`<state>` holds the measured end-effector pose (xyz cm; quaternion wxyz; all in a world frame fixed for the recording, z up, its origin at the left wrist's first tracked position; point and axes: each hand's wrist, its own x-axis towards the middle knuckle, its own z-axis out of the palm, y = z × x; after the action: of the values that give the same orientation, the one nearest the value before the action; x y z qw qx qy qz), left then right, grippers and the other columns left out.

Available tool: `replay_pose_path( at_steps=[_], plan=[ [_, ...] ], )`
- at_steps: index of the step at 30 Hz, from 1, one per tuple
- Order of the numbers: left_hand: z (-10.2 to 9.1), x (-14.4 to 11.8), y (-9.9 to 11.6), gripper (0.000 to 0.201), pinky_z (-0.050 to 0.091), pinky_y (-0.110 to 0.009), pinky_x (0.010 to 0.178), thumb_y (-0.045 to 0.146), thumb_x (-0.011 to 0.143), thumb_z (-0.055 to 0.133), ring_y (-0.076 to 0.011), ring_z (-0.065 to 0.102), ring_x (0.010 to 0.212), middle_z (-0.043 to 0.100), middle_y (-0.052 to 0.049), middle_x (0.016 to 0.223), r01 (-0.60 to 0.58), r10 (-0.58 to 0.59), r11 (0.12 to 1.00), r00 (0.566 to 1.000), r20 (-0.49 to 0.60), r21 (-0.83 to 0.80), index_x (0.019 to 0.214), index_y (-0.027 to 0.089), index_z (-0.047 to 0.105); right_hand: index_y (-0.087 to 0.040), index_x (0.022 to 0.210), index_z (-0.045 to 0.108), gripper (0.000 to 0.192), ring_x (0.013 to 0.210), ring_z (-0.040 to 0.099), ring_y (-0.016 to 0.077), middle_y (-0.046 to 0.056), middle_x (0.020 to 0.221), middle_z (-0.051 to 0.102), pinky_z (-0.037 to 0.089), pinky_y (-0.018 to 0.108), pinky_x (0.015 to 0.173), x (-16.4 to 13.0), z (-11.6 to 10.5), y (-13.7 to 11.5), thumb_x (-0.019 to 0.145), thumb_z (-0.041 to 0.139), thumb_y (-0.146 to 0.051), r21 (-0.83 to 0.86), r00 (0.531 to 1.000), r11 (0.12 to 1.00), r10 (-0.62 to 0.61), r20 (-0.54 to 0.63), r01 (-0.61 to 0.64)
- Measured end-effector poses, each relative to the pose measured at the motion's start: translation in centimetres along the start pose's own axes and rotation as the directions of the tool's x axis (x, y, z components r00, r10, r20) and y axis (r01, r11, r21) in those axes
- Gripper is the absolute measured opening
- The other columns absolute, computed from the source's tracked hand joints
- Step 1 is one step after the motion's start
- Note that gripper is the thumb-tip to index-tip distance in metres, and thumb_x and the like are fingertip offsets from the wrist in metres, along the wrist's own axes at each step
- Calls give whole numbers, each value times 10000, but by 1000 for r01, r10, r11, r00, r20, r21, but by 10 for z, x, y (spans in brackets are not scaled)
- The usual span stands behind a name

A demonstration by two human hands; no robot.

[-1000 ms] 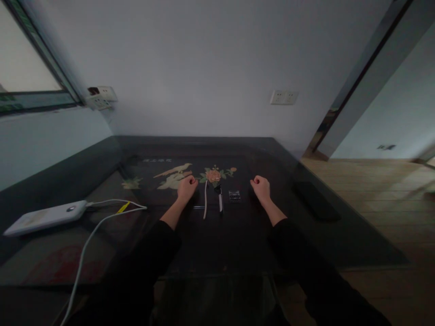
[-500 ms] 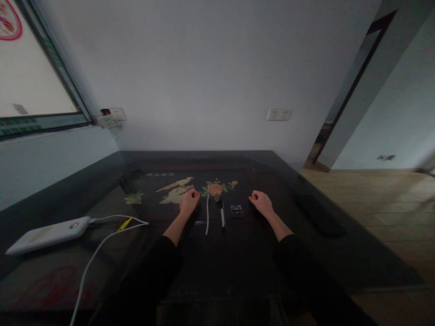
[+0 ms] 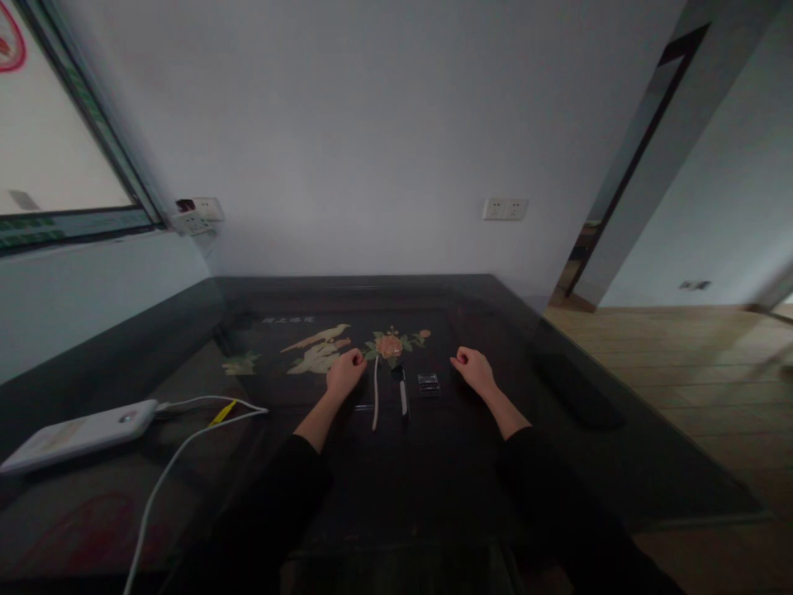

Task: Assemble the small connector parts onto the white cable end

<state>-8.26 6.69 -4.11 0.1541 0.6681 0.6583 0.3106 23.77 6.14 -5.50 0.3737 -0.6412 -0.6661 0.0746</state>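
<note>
— Head camera: what are your hands doing?

— Both rest on the dark table (image 3: 557, 330) as loose fists holding nothing. My left hand (image 3: 344, 371) sits just beside the pale strip (image 3: 375, 392); my right hand (image 3: 475, 368) is near the small clear box (image 3: 428, 383). The black-handled tool (image 3: 402, 390) lies between strip and box.

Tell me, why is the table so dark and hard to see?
Head view: the room is dim, so the dark table swallows detail; the left hand and right hand show clearly, but the small items between them are murky. The wide lens bends the window frame and the picture's edges.
</note>
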Motion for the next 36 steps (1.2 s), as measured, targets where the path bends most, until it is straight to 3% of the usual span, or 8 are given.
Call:
replay_pose_path(
  at_steps=[12, 36],
  plan=[
    [-2, -1, 3, 263, 227, -252, 554, 283, 831, 530, -137, 443, 610, 489, 26, 632, 15, -16, 999, 999, 35, 36, 629, 195, 384, -229, 575, 293, 315, 554, 365, 136, -36, 543, 388, 269, 262, 552, 0, -1, 1, 757, 530, -328, 89, 998, 995, -39, -51, 44],
    [-2, -3, 4, 243, 217, -251, 554, 270, 827, 547, -137, 445, 617, 509, 22, 649, 7, -9, 998, 999, 38, 63, 639, 195, 413, -225, 562, 310, 321, 547, 361, 131, -42, 529, 388, 258, 261, 555, -2, -1, -5, 753, 557, -299, 77, 998, 995, -58, -5, 58]
  ],
)
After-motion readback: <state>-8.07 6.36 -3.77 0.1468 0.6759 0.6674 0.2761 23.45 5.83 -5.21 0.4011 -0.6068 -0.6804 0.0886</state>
